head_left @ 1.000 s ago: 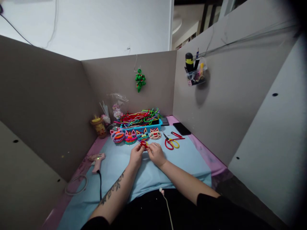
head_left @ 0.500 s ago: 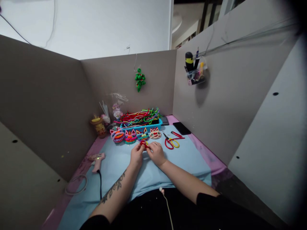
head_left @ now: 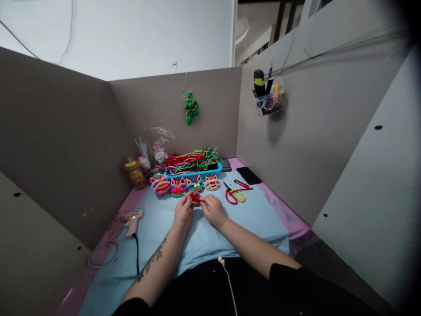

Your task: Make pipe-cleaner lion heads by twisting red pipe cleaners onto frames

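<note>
A small red fuzzy piece (head_left: 196,199), with some yellow and purple beside it, is held between my two hands above the blue cloth (head_left: 210,228). My left hand (head_left: 184,210) pinches its left end, fingers closed. On the right end, the fingers of my right hand (head_left: 213,210) are closed too. Just beyond my hands stand several colourful animal-head figures, among them a purple and orange one (head_left: 160,186) and a white and red one (head_left: 212,182). Scissors (head_left: 235,194) with red and yellow handles lie to the right of my right hand.
A blue basket (head_left: 194,173) of coloured fuzzy stems stands at the back. The pink glue gun (head_left: 133,223) and its cable lie left. A black phone (head_left: 249,175) is at the right. Green ornaments (head_left: 191,108) and a tool holder (head_left: 267,105) hang on the panels.
My left hand has moved slightly left, away from my right hand. More of the red piece now shows between them. The view has shifted a little.
</note>
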`<state>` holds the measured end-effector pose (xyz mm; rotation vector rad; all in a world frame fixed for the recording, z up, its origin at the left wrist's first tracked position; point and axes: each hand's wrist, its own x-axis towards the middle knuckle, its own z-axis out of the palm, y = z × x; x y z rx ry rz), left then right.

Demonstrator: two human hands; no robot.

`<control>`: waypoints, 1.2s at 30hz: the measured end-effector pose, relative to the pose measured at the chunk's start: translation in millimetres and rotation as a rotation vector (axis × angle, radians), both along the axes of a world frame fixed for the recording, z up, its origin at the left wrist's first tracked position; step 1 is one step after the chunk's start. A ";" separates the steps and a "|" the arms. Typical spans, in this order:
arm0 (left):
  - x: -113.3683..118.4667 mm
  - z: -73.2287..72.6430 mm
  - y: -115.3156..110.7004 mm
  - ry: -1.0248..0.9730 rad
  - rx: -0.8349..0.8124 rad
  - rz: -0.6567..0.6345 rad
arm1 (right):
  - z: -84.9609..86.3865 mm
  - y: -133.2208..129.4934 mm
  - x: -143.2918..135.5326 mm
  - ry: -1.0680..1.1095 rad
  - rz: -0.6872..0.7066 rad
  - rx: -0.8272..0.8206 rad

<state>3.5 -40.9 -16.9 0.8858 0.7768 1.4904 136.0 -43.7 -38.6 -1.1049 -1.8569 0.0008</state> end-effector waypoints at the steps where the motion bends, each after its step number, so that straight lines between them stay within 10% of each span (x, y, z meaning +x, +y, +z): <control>1: 0.2 1.0 -0.8 -0.003 -0.001 -0.017 | 0.0 0.0 0.1 0.001 0.003 -0.004; 25: -1.5 -3.0 4.3 -0.040 -0.094 0.168 | 4.7 -2.9 -2.4 -0.145 -0.055 0.079; 36: -15.3 -0.6 9.4 -0.331 -0.144 0.228 | 3.7 -1.8 5.3 0.121 -0.027 0.024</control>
